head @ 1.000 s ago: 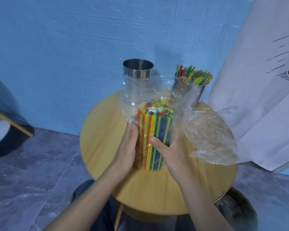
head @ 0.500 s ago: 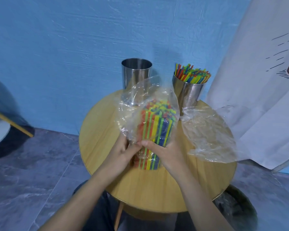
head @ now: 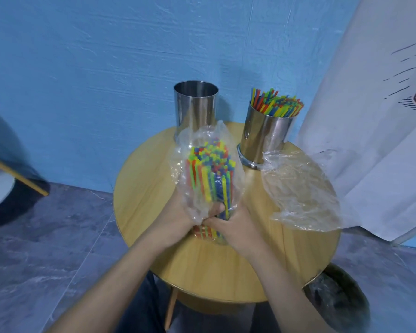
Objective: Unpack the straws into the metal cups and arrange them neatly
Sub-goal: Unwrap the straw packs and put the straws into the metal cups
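Note:
A bundle of coloured straws (head: 211, 174) stands upright on the round wooden table (head: 149, 188), still wrapped in a clear plastic bag (head: 192, 143) that is open at the top. My left hand (head: 180, 217) and my right hand (head: 235, 224) both grip the bag and bundle low down, thumbs meeting at the front. Behind it stands an empty metal cup (head: 196, 106). To the right a second metal cup (head: 265, 133) is full of coloured straws (head: 277, 105).
An empty crumpled plastic bag (head: 300, 193) lies on the table's right side. A white cloth (head: 370, 116) hangs at the right. A dark bin (head: 339, 301) sits under the table's right edge. A blue wall stands behind.
My hands slid down the bundle and came together near its base, bunching the plastic. The bag's loose top has gathered around the straw tips.

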Available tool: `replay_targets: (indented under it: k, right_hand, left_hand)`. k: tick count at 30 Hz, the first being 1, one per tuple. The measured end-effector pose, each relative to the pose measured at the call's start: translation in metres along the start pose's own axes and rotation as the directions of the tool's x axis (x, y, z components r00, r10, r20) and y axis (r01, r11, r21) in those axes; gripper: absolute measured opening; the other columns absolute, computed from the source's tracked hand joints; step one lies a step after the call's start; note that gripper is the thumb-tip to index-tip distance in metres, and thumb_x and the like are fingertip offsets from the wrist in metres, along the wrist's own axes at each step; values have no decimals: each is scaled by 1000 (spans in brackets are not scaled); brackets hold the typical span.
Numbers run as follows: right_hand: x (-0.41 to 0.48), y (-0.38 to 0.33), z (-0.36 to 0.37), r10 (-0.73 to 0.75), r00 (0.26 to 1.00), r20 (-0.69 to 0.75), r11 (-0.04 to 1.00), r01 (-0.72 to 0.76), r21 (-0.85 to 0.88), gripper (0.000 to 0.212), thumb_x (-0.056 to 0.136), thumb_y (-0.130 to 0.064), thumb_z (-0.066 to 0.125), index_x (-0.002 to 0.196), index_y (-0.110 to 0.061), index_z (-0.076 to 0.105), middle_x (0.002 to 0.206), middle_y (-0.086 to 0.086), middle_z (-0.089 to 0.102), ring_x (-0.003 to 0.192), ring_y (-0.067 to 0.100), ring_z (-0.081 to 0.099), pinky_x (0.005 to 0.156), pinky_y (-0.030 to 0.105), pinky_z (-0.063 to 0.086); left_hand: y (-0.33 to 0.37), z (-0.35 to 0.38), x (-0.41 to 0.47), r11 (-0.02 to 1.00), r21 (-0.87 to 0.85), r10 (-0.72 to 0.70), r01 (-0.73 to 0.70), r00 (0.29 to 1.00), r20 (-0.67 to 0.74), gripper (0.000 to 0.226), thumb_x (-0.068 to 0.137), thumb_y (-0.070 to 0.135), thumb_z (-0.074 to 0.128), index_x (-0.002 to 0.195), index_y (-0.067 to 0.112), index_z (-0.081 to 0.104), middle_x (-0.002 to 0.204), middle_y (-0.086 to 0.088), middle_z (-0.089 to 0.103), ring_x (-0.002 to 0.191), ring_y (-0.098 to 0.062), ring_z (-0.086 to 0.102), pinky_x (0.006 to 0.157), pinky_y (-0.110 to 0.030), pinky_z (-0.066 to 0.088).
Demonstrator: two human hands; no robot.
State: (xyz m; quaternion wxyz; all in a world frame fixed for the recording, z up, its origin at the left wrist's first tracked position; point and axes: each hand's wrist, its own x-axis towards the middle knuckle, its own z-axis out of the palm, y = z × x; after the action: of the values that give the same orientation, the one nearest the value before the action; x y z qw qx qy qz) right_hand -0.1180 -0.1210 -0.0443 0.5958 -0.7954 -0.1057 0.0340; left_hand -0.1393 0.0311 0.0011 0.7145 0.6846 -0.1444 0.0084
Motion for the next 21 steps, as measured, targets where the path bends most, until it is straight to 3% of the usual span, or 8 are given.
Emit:
replay_targets:
  k: [3, 5, 8, 12, 13, 15, 18, 21]
  right_hand:
    - [-3, -5, -1, -31, 997, 73, 995, 38, -89, 53, 74, -48, 78, 125, -42, 63, 115, -22, 70, 110, 2, 65, 97, 38, 55]
    - [-3, -12, -6, -82, 990, 113, 970, 105, -219, 53, 80, -55, 71, 131, -51, 58, 130, -23, 62, 125, 2, 56, 104, 35, 51]
    - [-5, -16, -20, -112, 980, 164, 902, 169, -396, 57, 90, -61, 53, 144, -46, 48, 140, -24, 46, 133, -2, 39, 107, 26, 40]
    - [-16, -29, -31, -89, 989, 119, 989, 102, -105, 26, 107, -52, 39, 132, -53, 48, 132, -42, 46, 120, -30, 36, 95, -2, 31]
    - [-16, -30, -32, -93, 993, 71, 994, 96, -50, 32, 105, -59, 33, 133, -55, 48, 131, -47, 46, 124, -29, 37, 102, 1, 30]
    - [-12, -30, -33, -119, 993, -26, 993, 119, -13, 46, 103, -64, 30, 144, -49, 46, 140, -33, 52, 133, -14, 43, 115, 21, 37]
    - [-7, -30, -31, -175, 983, -54, 985, 175, -8, 49, 105, -48, 39, 153, -49, 30, 134, -29, 58, 128, -9, 52, 101, 12, 45]
    - [-5, -34, -29, -174, 980, -94, 984, 171, -39, 35, 107, -43, 46, 141, -50, 46, 124, -37, 62, 121, -10, 57, 101, 17, 49]
  left_hand:
    - [-6, 0, 0, 998, 24, -55, 56, 998, -31, 56, 71, 16, 87, 110, 52, 70, 118, 5, 75, 111, -20, 71, 93, -37, 58]
    - [-12, -1, 1, 998, 19, -54, 56, 994, -99, 52, 70, 18, 88, 116, 34, 71, 116, 2, 76, 108, -17, 73, 89, -31, 58]
    - [-14, -2, 3, 999, 3, -37, 38, 985, -166, 52, 74, 13, 86, 122, 12, 66, 109, 5, 78, 101, -12, 75, 81, -19, 56]
    - [-12, -3, 4, 998, 0, -55, 56, 981, -185, 53, 74, 18, 82, 124, 13, 65, 108, 11, 78, 100, -9, 75, 78, -16, 56]
    - [-13, -4, 5, 998, -1, -58, 58, 980, -192, 53, 75, 19, 83, 124, 14, 65, 108, 11, 78, 100, -8, 75, 78, -16, 56]
    - [-14, -3, 6, 999, 1, -52, 53, 979, -196, 58, 75, 18, 88, 127, 13, 63, 111, 7, 78, 103, -12, 74, 79, -18, 57]
    - [-12, -1, 7, 1000, 16, -20, 24, 982, -186, 51, 75, 15, 83, 122, 20, 65, 112, 5, 77, 104, -14, 74, 82, -24, 59]
    - [-9, 3, 10, 999, 30, -9, 14, 984, -177, 44, 74, 13, 87, 108, 33, 69, 104, 12, 78, 97, -8, 75, 78, -18, 58]
